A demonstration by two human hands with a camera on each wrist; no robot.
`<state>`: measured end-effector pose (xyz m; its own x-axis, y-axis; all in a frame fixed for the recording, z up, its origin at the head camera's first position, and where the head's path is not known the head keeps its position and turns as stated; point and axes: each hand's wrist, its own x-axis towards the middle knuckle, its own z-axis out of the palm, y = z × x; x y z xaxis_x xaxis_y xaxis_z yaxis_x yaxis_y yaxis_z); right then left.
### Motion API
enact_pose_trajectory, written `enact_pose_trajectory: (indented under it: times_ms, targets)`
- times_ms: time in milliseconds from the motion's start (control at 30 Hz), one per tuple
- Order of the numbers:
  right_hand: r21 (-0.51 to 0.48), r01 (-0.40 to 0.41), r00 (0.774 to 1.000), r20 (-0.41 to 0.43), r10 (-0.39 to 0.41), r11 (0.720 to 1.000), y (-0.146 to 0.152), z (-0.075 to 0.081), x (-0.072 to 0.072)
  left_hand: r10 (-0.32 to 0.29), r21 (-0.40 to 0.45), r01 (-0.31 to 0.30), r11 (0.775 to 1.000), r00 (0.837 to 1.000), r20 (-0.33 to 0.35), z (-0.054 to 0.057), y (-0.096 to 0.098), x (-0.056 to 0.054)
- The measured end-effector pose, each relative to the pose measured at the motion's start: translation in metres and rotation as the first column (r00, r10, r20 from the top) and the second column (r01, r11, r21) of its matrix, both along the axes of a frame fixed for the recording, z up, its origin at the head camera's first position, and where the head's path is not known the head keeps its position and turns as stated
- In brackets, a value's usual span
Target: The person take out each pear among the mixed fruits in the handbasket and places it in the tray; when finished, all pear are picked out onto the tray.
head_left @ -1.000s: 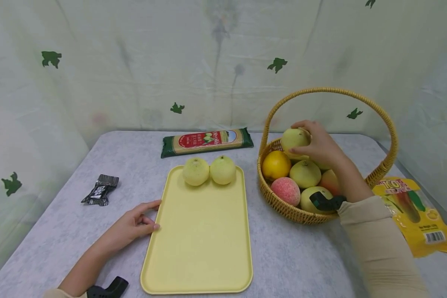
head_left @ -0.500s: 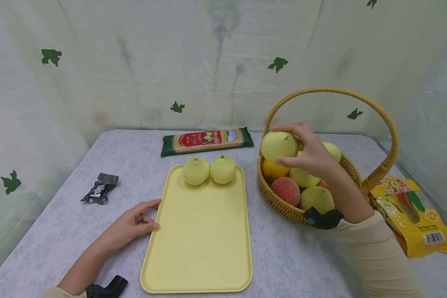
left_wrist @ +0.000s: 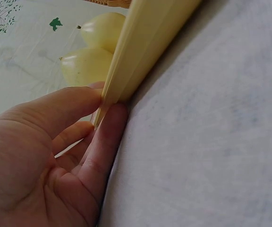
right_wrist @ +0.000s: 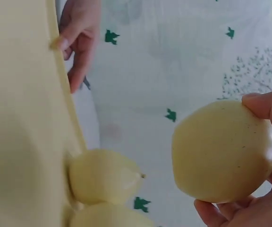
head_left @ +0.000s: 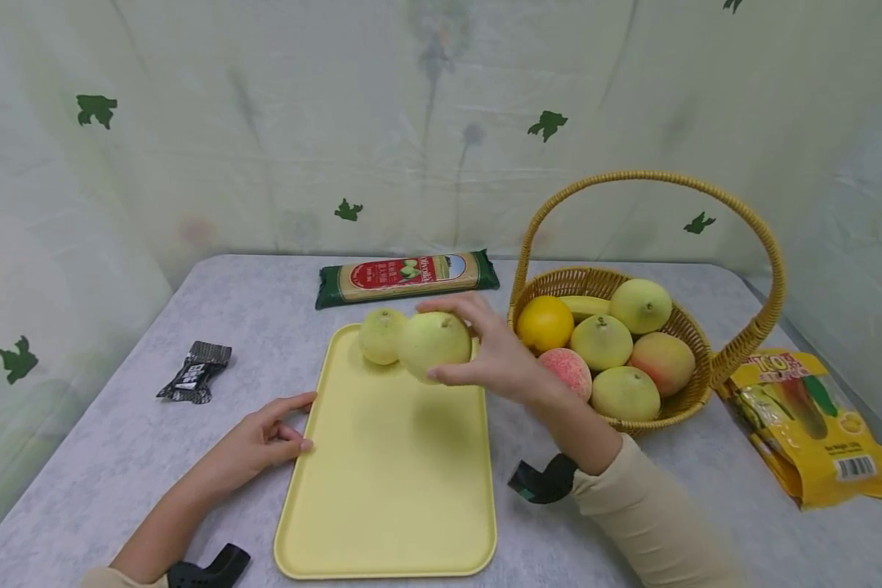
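My right hand (head_left: 496, 347) grips a pale yellow-green pear (right_wrist: 221, 151), thumb on one side and fingers on the other. The held pear is above the far part of the yellow tray (head_left: 382, 482), with a shadow beneath it. Two more pears rest at the tray's far edge; one pear (head_left: 380, 335) shows in the head view, while the held pear hides the other. Both appear in the left wrist view, the nearer pear (left_wrist: 86, 66) below the other. My left hand (head_left: 253, 445) pinches the tray's left rim between thumb and fingers.
Right of the tray stands a wicker basket (head_left: 694, 392) with a tall arched handle, holding an orange (head_left: 545, 324), a banana (head_left: 585, 306), a pink peach (head_left: 567, 371) and more fruit. A yellow pouch (head_left: 823, 433), a noodle packet (head_left: 407, 279) and a black wrapper (head_left: 197, 373) lie around.
My right hand has lifted the pear out of the basket and carried it left, over the tray. My left hand has stayed at the tray's rim.
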<state>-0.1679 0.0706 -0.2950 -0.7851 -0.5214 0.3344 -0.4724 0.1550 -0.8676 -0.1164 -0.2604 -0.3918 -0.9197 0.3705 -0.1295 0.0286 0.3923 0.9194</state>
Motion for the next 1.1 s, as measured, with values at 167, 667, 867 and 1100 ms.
enact_pose_trajectory:
  times_ms: [167,667,867,1100]
  targets:
    - [0.051,0.005,0.998,0.067,-0.009,0.999,-0.026,-0.027,-0.002,-0.003,0.002,0.003,1.0,1.0,-0.004,-0.001,0.0,0.0]
    - [0.158,0.005,0.998,0.053,-0.013,0.987,-0.046,-0.074,-0.015,-0.01,0.001,0.01,1.0,1.0,-0.011,-0.002,0.0,-0.001]
    - [0.172,-0.005,0.992,0.125,-0.017,0.985,-0.048,-0.076,-0.014,-0.024,-0.001,0.024,1.0,1.0,-0.014,-0.001,0.0,-0.002]
    - [0.206,0.01,0.991,0.132,-0.038,0.978,-0.054,-0.075,-0.012,-0.033,0.0,0.033,0.999,0.999,-0.018,0.0,0.0,-0.001]
